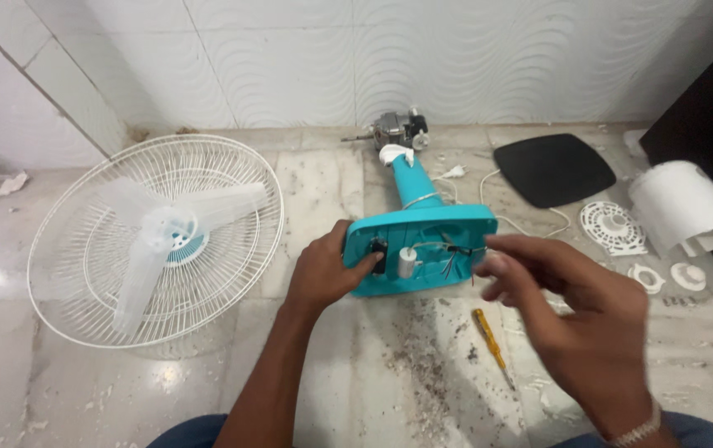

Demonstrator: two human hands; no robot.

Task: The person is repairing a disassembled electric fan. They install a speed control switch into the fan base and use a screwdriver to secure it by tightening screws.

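A teal fan base [423,226] lies on its side on the marble floor, its open underside facing me with a white capacitor [407,261] and wires [454,253] inside. Its teal stem runs back to a bare motor [396,129] by the wall. My left hand [326,270] grips the left edge of the base, thumb on a black switch part. My right hand [564,307] hovers blurred just right of the base, fingers pinched close to the wires; whether it holds anything I cannot tell.
A white fan guard with translucent blades [157,236] lies at left. A yellow-handled screwdriver [491,344] rests on dusty floor below the base. A black base cover [554,168], white motor housing [687,207], round white plastic parts [614,226] and a white cord lie at right.
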